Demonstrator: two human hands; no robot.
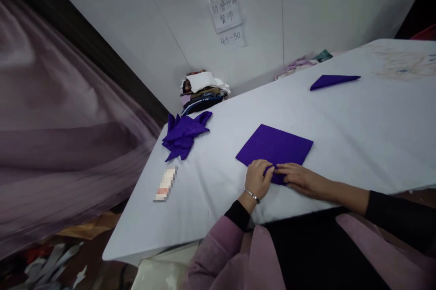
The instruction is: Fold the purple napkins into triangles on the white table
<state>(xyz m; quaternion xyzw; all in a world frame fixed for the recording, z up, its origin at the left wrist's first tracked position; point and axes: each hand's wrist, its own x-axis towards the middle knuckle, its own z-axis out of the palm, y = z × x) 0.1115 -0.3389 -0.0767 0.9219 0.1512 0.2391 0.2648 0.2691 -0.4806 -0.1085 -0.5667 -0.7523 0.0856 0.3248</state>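
Note:
A purple cloth napkin [275, 141] lies on the white-covered table in front of me, folded into a flat diamond-like shape. At its near edge, my left hand [259, 179] pinches the fabric between thumb and fingers; a silver bracelet circles that wrist. Close beside it, my right hand [303, 180] has its fingers on the same near edge and appears to grip the cloth there. A bit of the fabric is bunched up between the two hands. The near corner shows partly below them, and my fingers hide the rest of that edge.
Crumpled purple napkins [185, 133] lie at the left, near a phone-like blurred object [165, 184]. Toward the back right is a folded purple triangle [334, 81]. Stacked clothes [202, 90] stand by the wall, which bears a handwritten sign [227, 15]. A mauve curtain [68, 122] hangs left.

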